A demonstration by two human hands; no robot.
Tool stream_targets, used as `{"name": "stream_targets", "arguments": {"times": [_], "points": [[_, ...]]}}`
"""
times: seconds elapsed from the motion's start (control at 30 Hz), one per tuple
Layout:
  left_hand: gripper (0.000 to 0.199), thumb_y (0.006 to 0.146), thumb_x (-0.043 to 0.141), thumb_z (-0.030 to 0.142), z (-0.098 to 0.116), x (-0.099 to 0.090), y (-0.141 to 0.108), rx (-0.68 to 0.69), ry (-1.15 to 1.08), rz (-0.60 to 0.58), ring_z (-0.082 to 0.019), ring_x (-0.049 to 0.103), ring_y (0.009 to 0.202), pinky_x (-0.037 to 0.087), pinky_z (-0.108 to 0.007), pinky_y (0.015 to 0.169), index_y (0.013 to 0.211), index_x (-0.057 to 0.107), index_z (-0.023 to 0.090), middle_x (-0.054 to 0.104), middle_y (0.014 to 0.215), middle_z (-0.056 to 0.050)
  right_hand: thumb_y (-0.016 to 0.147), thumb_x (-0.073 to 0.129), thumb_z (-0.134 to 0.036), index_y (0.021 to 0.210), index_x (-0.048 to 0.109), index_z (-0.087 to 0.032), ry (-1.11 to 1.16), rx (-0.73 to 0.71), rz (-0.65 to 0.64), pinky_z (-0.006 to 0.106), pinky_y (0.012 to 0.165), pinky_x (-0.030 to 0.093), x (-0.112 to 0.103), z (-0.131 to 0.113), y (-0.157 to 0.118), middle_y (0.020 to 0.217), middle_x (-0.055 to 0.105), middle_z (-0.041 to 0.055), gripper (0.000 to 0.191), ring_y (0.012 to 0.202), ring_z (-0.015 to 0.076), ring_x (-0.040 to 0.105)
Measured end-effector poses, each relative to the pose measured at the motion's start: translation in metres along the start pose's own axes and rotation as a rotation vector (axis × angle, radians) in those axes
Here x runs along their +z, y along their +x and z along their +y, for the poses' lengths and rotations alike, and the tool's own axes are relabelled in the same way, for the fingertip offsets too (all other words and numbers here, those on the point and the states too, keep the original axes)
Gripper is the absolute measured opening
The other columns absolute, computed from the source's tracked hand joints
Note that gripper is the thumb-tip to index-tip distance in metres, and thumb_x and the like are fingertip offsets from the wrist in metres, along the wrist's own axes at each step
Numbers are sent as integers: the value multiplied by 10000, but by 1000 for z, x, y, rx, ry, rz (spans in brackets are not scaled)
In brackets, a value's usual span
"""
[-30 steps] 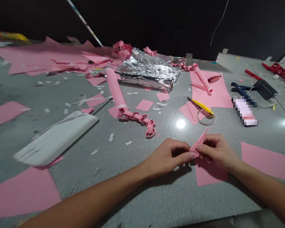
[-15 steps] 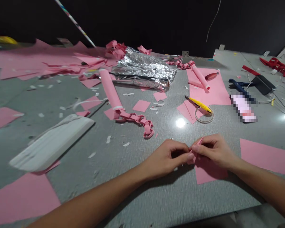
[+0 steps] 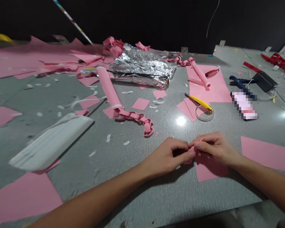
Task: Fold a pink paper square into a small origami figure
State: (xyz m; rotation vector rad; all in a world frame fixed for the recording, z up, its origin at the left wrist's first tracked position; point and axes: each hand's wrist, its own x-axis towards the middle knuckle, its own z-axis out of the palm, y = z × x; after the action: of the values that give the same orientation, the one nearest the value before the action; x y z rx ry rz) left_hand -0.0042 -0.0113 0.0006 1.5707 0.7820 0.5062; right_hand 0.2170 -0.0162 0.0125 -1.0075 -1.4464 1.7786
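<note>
My left hand [image 3: 172,155] and my right hand [image 3: 215,147] meet near the front of the grey table. Between their fingertips is a small folded piece of pink paper [image 3: 190,157], pinched from both sides; the fingers cover much of it. A flat pink sheet [image 3: 211,171] lies on the table under my right hand. Farther off, to the left, a pink paper chain [image 3: 135,118] hangs together with a rolled pink paper tube [image 3: 109,88]. Beyond my hands rests a yellow craft knife [image 3: 199,102], beside a roll of tape [image 3: 204,114].
A white face mask [image 3: 52,142] lies at the left. Crumpled foil [image 3: 142,65] spreads at the back. At the right are a blurred phone [image 3: 244,106], a dark blue tool [image 3: 242,87], a black box with cables [image 3: 264,81] and a pink sheet [image 3: 267,153]. White paper scraps are scattered about.
Both hands stay together on the folded pink paper, with only small finger shifts; its upright tip between the fingers now shows less. The whole view has moved slightly.
</note>
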Motion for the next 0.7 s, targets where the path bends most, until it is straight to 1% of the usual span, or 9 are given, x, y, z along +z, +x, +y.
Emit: {"name": "stream_targets", "arguments": {"times": [0.1, 0.17, 0.27, 0.37, 0.57, 0.63, 0.7], "points": [[499, 1050, 592, 476, 0, 1, 1, 20, 11, 9, -115, 450, 608, 308, -264, 581, 665, 649, 164, 545, 646, 14, 949, 809, -553, 861, 851, -180, -4, -9, 21, 271, 629, 518, -3, 2, 1, 748, 735, 36, 386, 667, 136, 627], [536, 1071, 569, 506, 0, 3, 1, 30, 27, 39, -113, 417, 604, 283, -272, 577, 662, 630, 165, 501, 644, 23, 944, 824, -527, 913, 861, -181, 5, -4, 56, 260, 584, 479, -4, 5, 1, 724, 725, 26, 350, 626, 123, 589], [580, 1091, 551, 544, 0, 4, 0, 42, 53, 89, -118, 397, 596, 269, -286, 577, 653, 618, 170, 455, 619, 30, 957, 806, -547, 900, 858, -174, 29, 9, 98, 257, 512, 421, -4, 8, 1, 675, 699, 21, 381, 554, 115, 540], [579, 1087, 574, 550, -2, 4, -1, 52, 66, 103, -120, 404, 593, 273, -291, 578, 654, 631, 170, 466, 609, 27, 957, 809, -549, 846, 854, -172, 40, 5, 105, 267, 522, 440, -3, 8, 1, 680, 713, 36, 395, 563, 126, 581], [547, 1093, 590, 497, -5, 3, -1, 58, 65, 73, -111, 416, 575, 268, -292, 567, 662, 654, 165, 476, 604, 29, 950, 822, -516, 839, 862, -185, 39, -23, 96, 277, 531, 473, -3, 3, -2, 699, 744, 41, 351, 568, 141, 637], [545, 1094, 589, 490, -6, 2, 0, 62, 63, 62, -112, 415, 575, 269, -292, 567, 660, 654, 166, 475, 599, 29, 949, 827, -506, 812, 857, -184, 37, -32, 93, 276, 537, 475, -2, 3, -2, 681, 736, 38, 351, 573, 142, 641], [545, 1097, 586, 486, -6, 3, 0, 67, 62, 60, -115, 421, 579, 269, -294, 569, 660, 651, 167, 485, 603, 26, 964, 812, -509, 834, 865, -185, 34, -37, 91, 273, 531, 464, -2, 3, -1, 675, 731, 35, 353, 567, 139, 631]]}}
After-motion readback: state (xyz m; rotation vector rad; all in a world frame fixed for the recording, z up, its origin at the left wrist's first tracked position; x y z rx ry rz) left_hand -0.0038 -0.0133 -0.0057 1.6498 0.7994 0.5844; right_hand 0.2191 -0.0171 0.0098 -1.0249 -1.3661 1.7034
